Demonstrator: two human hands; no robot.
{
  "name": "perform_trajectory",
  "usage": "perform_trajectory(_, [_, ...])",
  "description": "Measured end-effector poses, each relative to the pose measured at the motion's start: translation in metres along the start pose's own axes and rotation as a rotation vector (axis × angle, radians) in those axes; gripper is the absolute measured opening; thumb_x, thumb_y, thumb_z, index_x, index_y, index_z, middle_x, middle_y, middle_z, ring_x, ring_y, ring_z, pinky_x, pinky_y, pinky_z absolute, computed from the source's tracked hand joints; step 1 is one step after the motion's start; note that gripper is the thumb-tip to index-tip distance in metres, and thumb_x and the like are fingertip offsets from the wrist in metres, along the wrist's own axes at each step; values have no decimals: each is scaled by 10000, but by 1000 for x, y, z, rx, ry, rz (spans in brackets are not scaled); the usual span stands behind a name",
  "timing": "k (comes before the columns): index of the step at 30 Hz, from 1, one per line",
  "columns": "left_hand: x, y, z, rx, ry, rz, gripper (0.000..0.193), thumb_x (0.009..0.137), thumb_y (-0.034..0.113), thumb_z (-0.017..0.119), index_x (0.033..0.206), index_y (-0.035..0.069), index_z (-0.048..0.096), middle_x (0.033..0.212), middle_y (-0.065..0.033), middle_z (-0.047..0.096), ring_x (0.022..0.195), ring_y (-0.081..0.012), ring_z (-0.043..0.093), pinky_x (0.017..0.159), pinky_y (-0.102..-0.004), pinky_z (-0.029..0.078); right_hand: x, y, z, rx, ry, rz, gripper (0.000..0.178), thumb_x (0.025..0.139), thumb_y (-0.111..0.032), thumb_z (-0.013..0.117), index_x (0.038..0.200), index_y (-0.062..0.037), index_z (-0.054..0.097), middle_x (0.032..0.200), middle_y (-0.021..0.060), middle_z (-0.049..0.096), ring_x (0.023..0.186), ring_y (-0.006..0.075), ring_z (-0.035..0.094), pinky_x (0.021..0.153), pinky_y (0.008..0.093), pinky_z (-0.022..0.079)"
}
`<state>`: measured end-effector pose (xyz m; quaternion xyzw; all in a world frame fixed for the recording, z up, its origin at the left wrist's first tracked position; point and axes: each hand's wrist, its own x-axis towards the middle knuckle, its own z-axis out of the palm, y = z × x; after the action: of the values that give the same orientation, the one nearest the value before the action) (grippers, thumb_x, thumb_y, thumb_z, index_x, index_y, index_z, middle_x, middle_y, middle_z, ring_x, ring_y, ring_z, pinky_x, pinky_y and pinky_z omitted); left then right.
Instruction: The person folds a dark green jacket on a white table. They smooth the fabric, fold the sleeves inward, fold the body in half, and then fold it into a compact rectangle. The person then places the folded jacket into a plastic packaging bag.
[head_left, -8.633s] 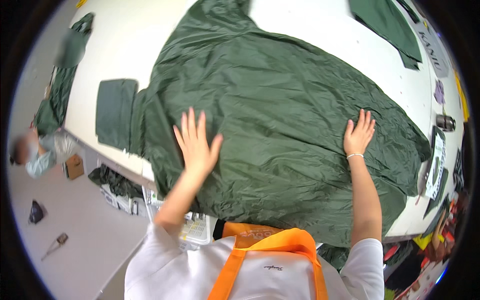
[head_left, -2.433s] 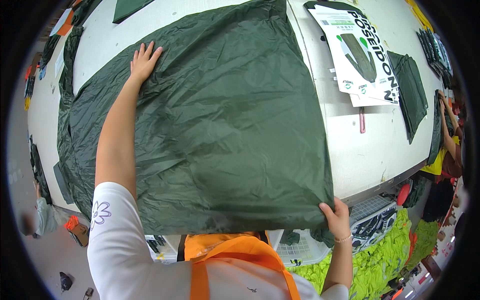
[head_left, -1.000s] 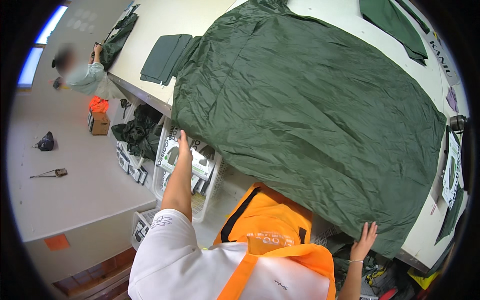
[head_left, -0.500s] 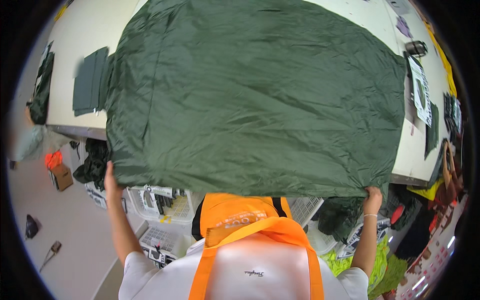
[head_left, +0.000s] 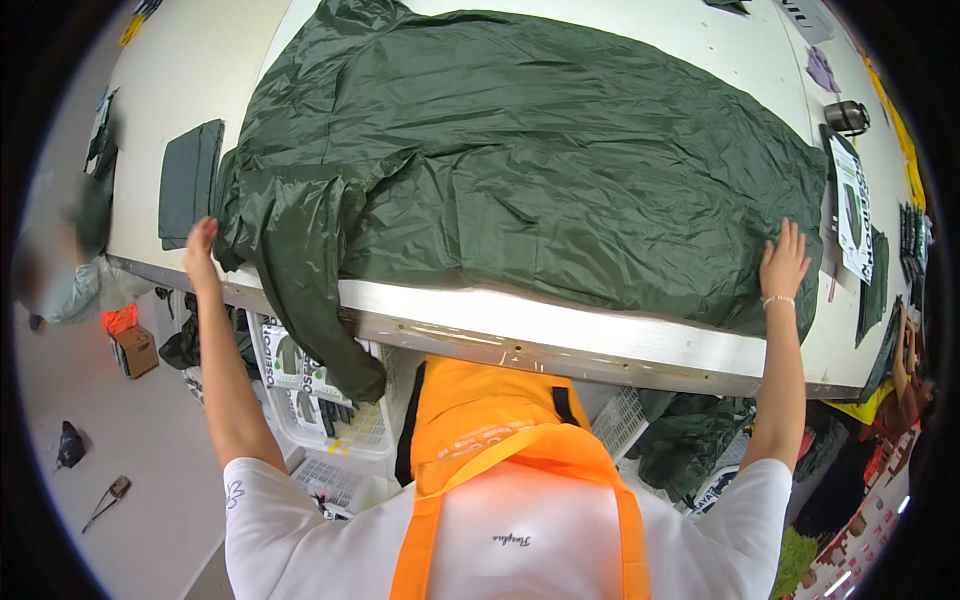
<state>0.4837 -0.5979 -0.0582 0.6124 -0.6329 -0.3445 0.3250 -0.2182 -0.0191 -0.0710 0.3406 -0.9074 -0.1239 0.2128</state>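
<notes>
A dark green, shiny raincoat (head_left: pixel 590 190) lies spread and wrinkled across the table. One of its sleeves (head_left: pixel 310 290) drapes over the near edge at the left, its end hanging above a white basket. My right hand (head_left: pixel 787 262) rests on the garment's right end, fingers spread, holding nothing. Beside the left end, my left hand (head_left: pixel 202 245) is raised near the table edge with its fingers extended and nothing visible in them. Close to it lies a flat folded dark green cloth (head_left: pixel 190 185).
The metal-edged table (head_left: pixel 560 355) runs in front of me. White baskets (head_left: pixel 360 430) with packaged goods stand below it. Printed packages (head_left: pixel 850 205) and a dark metal cup (head_left: pixel 847 117) sit at the right. A cardboard box (head_left: pixel 135 348) is on the left floor; another person (head_left: pixel 70 290) is at far left.
Both hands have let go of the raincoat's near edge and moved up and outward. The cloth has settled onto the table, uncovering the near edge, and a sleeve now hangs at the left.
</notes>
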Motion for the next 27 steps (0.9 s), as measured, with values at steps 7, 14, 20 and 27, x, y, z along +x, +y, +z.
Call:
perform_trajectory(7, [-11,-37,25,685,-93,465,285,883,223,604,1041,-13,582,1042,-203,621,984,-355,585,843,-379,447,-50,-100,-32,482,-391,-257,555,920,-258,514,1435,-211,313,1511,83,231,1389,301,217,1090,528,211])
perform_trajectory(14, [18,-21,74,937,-41,181,378,847,434,597,1033,105,588,928,-194,660,890,-399,618,730,-468,492,-48,-101,-18,183,-492,-89,594,930,-370,487,1461,-264,242,1528,71,192,1402,285,186,1086,572,165])
perform_trajectory(20, [31,-24,41,349,-318,256,459,790,279,634,1159,16,557,979,-218,640,943,-326,620,816,-368,464,-49,-225,-126,675,-317,-339,587,885,-259,569,1421,-166,350,1489,108,288,1379,329,238,1100,526,169])
perform_trajectory(27, [24,-46,34,724,-281,473,353,825,260,655,1099,68,543,910,-219,635,836,-423,597,684,-471,468,-69,-286,-132,400,-312,-205,561,823,-253,644,1332,-119,450,1418,150,373,1304,331,341,1006,548,287])
